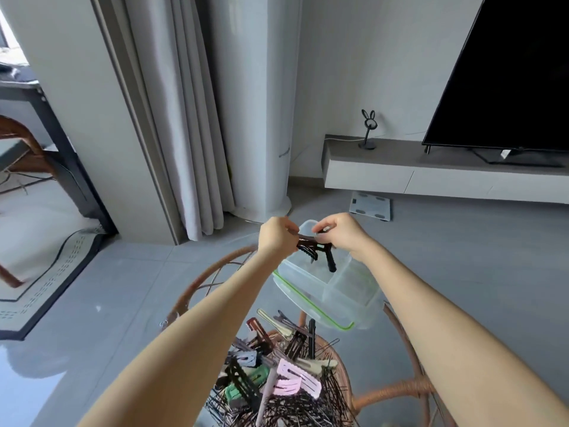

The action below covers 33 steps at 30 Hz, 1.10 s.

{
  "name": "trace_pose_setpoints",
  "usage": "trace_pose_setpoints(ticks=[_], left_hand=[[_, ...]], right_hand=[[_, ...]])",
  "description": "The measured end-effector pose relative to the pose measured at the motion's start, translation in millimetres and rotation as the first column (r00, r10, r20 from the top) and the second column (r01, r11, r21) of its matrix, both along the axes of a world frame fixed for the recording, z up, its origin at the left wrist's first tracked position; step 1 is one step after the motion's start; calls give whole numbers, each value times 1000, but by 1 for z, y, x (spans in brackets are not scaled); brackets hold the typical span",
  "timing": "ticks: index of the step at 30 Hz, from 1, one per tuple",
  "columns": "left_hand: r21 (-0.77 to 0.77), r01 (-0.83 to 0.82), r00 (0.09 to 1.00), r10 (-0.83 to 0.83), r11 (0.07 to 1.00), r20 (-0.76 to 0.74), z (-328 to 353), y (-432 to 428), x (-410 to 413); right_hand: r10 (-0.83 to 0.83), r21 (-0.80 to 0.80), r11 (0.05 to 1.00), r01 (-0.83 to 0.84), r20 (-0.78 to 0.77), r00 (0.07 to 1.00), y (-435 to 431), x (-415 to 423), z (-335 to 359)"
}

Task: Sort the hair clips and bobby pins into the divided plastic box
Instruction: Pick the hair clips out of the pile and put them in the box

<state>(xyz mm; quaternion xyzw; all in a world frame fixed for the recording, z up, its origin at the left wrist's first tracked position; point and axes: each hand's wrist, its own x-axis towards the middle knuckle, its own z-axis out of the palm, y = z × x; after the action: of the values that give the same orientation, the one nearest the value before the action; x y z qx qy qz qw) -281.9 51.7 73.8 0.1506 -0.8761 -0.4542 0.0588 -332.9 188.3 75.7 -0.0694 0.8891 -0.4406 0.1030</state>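
Hair clip [312, 246] over divided plastic box [348, 291]

Pinching dark hair clip at both ends with left hand [277, 237] and right hand [341, 232], fingers of each curled tight on it, and holding it just above far end of box. Leaving other clips [295, 380] and bobby pins [311, 408] heaped on near part of glass desk [201, 272], just beside box.

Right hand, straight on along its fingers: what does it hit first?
The right hand points toward the person's left: first the dark clips that both hands hold, then likely the left hand. Depth is unclear.
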Motion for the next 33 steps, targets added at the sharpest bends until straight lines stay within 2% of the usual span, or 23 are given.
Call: trace_pose_setpoints(ticks=[3, 6, 7, 9, 12, 15, 17, 19, 22, 24, 28, 33], left_hand=[[-74, 43, 997, -38, 996, 70, -7, 4, -7], [-214, 223, 964, -182, 951, 197, -4, 8, -6], [-214, 262, 952, -216, 941, 215, -1, 8, -4], [-197, 297, 946, -259, 934, 195, 7, 5, 0], [-235, 257, 965, -239, 937, 105, 17, -7, 15], [-303, 204, 979, -201, 931, 41, 19, -23, 40], [-398, 239, 971, -216, 886, 101, 13, -34, 59], [-469, 362, 929, -270, 806, 252, 0, -46, 83], [-426, 563, 790, -311, 708, 528, -21, -60, 121], [-392, 619, 736, -330, 680, 591, -33, -64, 144], [-395, 558, 792, -325, 730, 517, -48, -66, 165], [-267, 350, 883, -222, 898, 413, -54, -65, 162]], right_hand=[[-1, 80, 997, -1, 27, 1000, 1, -2, -13], [28, 235, 972, -24, -14, 1000, 5, 0, -17], [38, 273, 962, -23, -52, 998, 6, 3, -15], [49, 322, 947, 4, -157, 986, 7, 12, -8], [108, 399, 917, 15, -284, 953, 11, 35, 1], [168, 373, 928, -17, -378, 910, 12, 75, 5], [242, 338, 933, -121, -342, 908, 9, 104, 5], [365, 373, 886, -276, -194, 910, 2, 131, -4], [443, 541, 765, -349, -49, 895, -14, 149, -32], [440, 588, 735, -338, -33, 898, -25, 150, -50], [472, 620, 696, -362, -16, 881, -45, 151, -67], [395, 508, 780, -364, 52, 917, -55, 153, -64]])
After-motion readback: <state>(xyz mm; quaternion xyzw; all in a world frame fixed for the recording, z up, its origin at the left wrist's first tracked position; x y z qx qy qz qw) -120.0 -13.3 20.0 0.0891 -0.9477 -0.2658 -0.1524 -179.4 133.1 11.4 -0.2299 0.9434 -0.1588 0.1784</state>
